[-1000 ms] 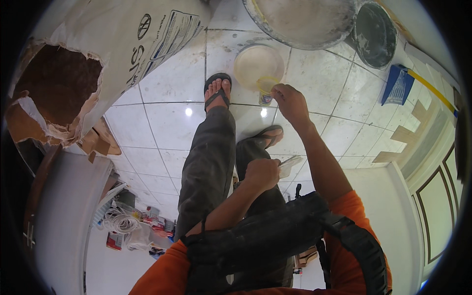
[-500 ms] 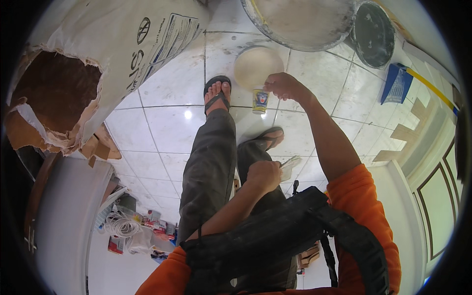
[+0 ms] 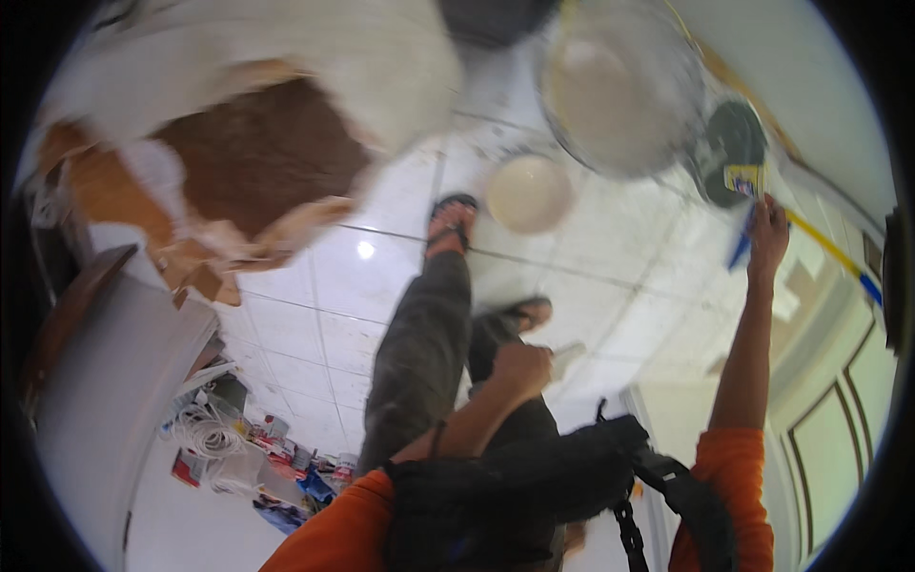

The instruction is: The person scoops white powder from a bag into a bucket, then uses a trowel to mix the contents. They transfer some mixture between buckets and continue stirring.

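My right hand (image 3: pixel 768 236) is stretched out to the far right, its fingers closed on a small yellow cup (image 3: pixel 745 179) with a blue mark. In the picture the cup overlaps the dark grey-green bucket (image 3: pixel 732 133); whether it touches the bucket I cannot tell. Close to my body, over my right leg, my left hand (image 3: pixel 521 372) is closed round a pale flat blade-like piece (image 3: pixel 569 361), blurred by motion. A round bowl (image 3: pixel 530 194) of cream-coloured material stands on the tiles just beyond my feet. Behind it is a large tub (image 3: pixel 562 133) with whitish content.
To the left stands a big torn paper sack (image 3: pixel 400 105) with brown content. A blue dustpan (image 3: pixel 739 246) and a yellow handle (image 3: pixel 827 250) lie near the right wall. Coiled white cable (image 3: pixel 207 431) and several cans sit at the lower left. White tiles (image 3: pixel 610 234) cover the floor.
My right hand has carried the yellow cup from beside the bowl to the right, over to the bucket. My left hand keeps its grip on the pale piece. The view has shifted.
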`<action>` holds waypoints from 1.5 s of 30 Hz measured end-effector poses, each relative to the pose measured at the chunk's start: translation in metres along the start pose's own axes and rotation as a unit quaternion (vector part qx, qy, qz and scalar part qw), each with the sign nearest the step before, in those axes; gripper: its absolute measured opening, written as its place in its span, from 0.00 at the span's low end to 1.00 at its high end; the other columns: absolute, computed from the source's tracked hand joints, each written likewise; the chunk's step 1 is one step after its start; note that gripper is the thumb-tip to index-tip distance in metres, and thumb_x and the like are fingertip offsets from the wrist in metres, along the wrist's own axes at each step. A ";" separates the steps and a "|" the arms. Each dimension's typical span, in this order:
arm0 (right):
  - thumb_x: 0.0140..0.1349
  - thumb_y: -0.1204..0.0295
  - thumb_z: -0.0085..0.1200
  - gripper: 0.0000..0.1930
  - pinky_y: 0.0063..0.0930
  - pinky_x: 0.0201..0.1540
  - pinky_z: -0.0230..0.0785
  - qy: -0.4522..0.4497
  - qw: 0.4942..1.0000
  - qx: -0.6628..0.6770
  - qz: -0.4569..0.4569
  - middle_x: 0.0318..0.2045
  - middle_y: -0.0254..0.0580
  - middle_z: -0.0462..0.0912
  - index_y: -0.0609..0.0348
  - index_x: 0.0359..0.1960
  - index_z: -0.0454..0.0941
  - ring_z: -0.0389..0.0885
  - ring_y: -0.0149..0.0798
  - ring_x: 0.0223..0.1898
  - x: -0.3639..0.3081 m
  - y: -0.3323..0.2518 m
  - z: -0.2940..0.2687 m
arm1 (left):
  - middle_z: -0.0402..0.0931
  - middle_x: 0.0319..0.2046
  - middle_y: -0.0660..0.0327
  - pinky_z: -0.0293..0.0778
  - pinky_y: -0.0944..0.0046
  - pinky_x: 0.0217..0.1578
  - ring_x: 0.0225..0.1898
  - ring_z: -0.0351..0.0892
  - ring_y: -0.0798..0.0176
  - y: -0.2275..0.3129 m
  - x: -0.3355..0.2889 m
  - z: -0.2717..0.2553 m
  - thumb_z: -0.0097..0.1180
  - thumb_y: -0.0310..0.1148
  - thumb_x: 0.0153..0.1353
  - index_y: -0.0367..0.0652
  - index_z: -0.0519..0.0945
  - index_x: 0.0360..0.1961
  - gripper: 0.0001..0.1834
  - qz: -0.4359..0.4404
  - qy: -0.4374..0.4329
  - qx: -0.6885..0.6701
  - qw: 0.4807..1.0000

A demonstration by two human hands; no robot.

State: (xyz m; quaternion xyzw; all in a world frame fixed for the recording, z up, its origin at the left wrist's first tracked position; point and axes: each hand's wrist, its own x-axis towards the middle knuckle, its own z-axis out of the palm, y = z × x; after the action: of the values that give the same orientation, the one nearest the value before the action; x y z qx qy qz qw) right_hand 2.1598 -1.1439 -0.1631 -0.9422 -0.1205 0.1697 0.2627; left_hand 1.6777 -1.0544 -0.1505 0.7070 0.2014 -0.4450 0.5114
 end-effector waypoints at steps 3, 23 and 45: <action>0.72 0.61 0.57 0.23 0.19 0.28 0.67 0.010 0.983 0.182 0.028 0.31 0.32 0.79 0.62 0.62 0.76 0.74 0.24 0.28 -0.023 -0.055 0.038 | 0.88 0.39 0.52 0.82 0.48 0.42 0.41 0.89 0.49 0.008 -0.009 -0.012 0.53 0.37 0.61 0.45 0.86 0.43 0.14 -0.019 0.013 -0.021 1.000; 0.72 0.52 0.49 0.26 0.40 0.64 0.66 -0.514 0.796 0.147 -0.284 0.60 0.59 0.79 0.58 0.62 0.77 0.78 0.51 0.60 -0.198 -0.523 0.281 | 0.88 0.37 0.50 0.82 0.50 0.40 0.41 0.89 0.48 0.024 0.005 -0.021 0.56 0.35 0.58 0.45 0.88 0.39 0.13 -0.015 0.177 -0.152 0.972; 0.64 0.64 0.57 0.16 0.41 0.53 0.77 -0.345 0.752 -0.280 -0.488 0.50 0.54 0.85 0.59 0.49 0.85 0.86 0.52 0.48 -0.150 -0.454 0.299 | 0.87 0.35 0.52 0.74 0.42 0.49 0.38 0.88 0.48 -0.004 -0.027 0.000 0.48 0.44 0.71 0.44 0.82 0.48 0.18 0.030 0.277 -0.194 0.940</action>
State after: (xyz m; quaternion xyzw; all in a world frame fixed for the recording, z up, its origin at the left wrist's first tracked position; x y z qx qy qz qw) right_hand 1.8459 -0.6776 -0.1222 -0.6646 -0.6880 0.2905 -0.0248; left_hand 1.6603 -1.0485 -0.1307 0.6954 0.3961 -0.1677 0.5757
